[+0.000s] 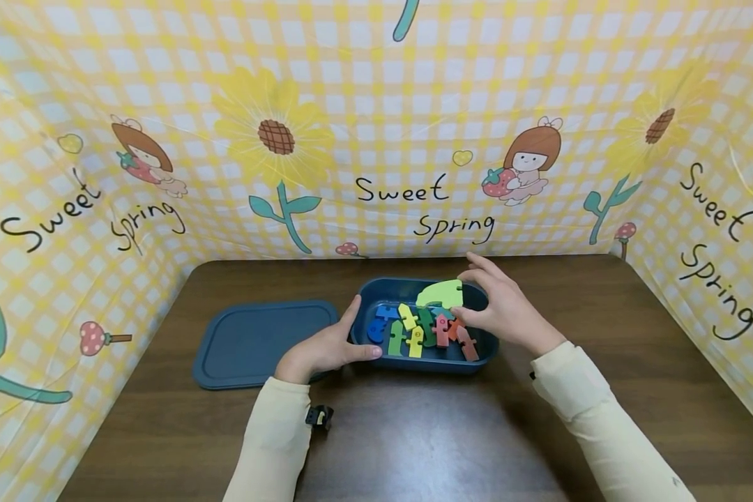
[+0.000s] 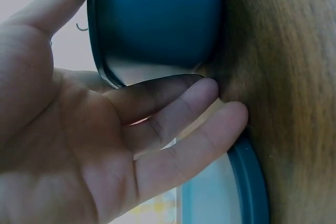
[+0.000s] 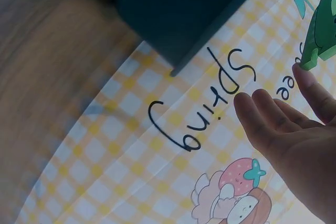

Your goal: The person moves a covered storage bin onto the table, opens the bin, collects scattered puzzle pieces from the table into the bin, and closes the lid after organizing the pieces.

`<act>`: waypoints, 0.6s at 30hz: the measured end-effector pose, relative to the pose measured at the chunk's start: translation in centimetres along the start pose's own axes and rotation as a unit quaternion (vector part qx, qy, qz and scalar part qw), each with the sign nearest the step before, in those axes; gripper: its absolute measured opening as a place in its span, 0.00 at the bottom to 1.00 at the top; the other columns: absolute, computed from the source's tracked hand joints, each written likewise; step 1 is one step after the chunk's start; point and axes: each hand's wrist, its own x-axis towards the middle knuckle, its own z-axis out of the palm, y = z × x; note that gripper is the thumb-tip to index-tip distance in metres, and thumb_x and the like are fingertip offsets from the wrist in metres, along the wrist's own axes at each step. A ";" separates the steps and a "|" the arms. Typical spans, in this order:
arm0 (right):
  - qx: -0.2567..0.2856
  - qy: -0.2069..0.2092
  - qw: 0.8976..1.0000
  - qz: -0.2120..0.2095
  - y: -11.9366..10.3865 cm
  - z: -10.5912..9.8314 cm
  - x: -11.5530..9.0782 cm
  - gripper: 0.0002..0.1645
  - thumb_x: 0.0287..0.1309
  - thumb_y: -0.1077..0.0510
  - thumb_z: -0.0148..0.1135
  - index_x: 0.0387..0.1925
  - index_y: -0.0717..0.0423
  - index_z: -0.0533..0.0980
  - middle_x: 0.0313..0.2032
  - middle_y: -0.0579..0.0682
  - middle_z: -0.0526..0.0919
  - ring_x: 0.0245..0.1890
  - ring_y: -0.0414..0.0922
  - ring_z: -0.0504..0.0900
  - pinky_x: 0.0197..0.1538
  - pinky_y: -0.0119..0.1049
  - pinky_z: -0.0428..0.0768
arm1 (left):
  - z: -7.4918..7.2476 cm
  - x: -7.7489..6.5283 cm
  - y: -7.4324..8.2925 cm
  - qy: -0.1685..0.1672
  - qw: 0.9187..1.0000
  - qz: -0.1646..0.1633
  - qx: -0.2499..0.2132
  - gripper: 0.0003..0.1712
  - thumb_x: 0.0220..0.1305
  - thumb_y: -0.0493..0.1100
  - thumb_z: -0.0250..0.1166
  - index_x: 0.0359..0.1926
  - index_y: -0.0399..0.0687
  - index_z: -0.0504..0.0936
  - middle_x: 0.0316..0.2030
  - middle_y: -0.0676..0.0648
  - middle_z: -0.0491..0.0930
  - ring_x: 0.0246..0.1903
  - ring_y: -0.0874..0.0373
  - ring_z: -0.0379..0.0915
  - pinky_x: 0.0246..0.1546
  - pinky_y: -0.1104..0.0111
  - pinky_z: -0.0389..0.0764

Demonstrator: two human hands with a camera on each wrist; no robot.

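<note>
A dark blue plastic box (image 1: 429, 364) holds several colourful puzzle pieces with knobs and notches, among them a yellow one (image 1: 408, 317) and a red one (image 1: 441, 329). At its left end my left hand (image 1: 326, 346) touches the wall and rim, thumb along the front edge and fingers extended. My right hand (image 1: 505, 307) is over the right end, pinching a large light green puzzle piece (image 1: 440, 293) between thumb and index finger. In the right wrist view this green piece (image 3: 321, 30) is partly cut off, and a fingertip meets its lower end.
The matching dark blue lid (image 1: 260, 341) lies flat on the brown wooden table (image 1: 439, 432), left of the box. A yellow checked cloth (image 1: 408, 118) with printed flowers and lettering surrounds the back and sides.
</note>
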 end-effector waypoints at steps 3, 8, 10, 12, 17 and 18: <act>0.005 0.003 1.000 -0.003 -0.5 0.1 0.6 0.32 0.57 0.49 0.74 0.59 0.59 0.76 0.76 0.55 0.55 0.72 0.58 0.61 0.65 0.61 0.67 | 0.0 0.0 0.0 0.002 1.000 -0.002 -0.006 0.62 0.67 0.59 0.67 0.81 0.61 0.28 0.76 0.34 0.53 0.70 0.37 0.58 0.65 0.43 0.64; 0.027 0.002 1.000 -0.003 -1.2 0.6 1.7 0.32 0.58 0.47 0.74 0.60 0.56 0.76 0.76 0.56 0.56 0.73 0.58 0.58 0.66 0.63 0.65 | 0.0 0.0 -0.1 0.002 1.000 -0.004 -0.017 0.62 0.67 0.59 0.68 0.81 0.62 0.29 0.75 0.34 0.54 0.69 0.38 0.61 0.64 0.43 0.65; 0.039 0.001 0.999 -0.004 -1.4 0.8 2.1 0.32 0.59 0.46 0.74 0.60 0.55 0.76 0.76 0.55 0.56 0.74 0.58 0.57 0.66 0.65 0.64 | 0.0 0.0 -0.1 0.003 1.000 -0.004 -0.018 0.62 0.67 0.58 0.68 0.81 0.62 0.29 0.75 0.34 0.54 0.69 0.38 0.60 0.64 0.43 0.65; 0.051 0.002 0.999 -0.005 -1.6 1.1 2.6 0.32 0.59 0.45 0.73 0.60 0.54 0.76 0.76 0.55 0.56 0.73 0.59 0.58 0.65 0.65 0.64 | -0.1 -0.1 -0.1 0.003 1.000 -0.004 -0.017 0.62 0.67 0.58 0.68 0.81 0.62 0.29 0.76 0.34 0.54 0.69 0.38 0.60 0.64 0.43 0.65; 0.080 0.005 0.997 -0.005 -2.0 1.5 3.5 0.32 0.60 0.46 0.73 0.60 0.54 0.76 0.77 0.52 0.56 0.70 0.57 0.65 0.64 0.60 0.70 | 0.0 -0.1 0.1 0.002 1.000 -0.004 -0.011 0.63 0.66 0.59 0.68 0.81 0.62 0.28 0.76 0.35 0.54 0.69 0.39 0.61 0.64 0.44 0.65; 0.085 0.005 0.996 -0.007 -2.2 1.6 3.6 0.31 0.60 0.46 0.73 0.60 0.55 0.76 0.77 0.52 0.56 0.69 0.57 0.66 0.63 0.59 0.71 | 0.0 0.0 0.1 0.002 1.000 -0.004 -0.009 0.63 0.66 0.59 0.68 0.81 0.62 0.28 0.75 0.35 0.54 0.69 0.39 0.61 0.64 0.44 0.65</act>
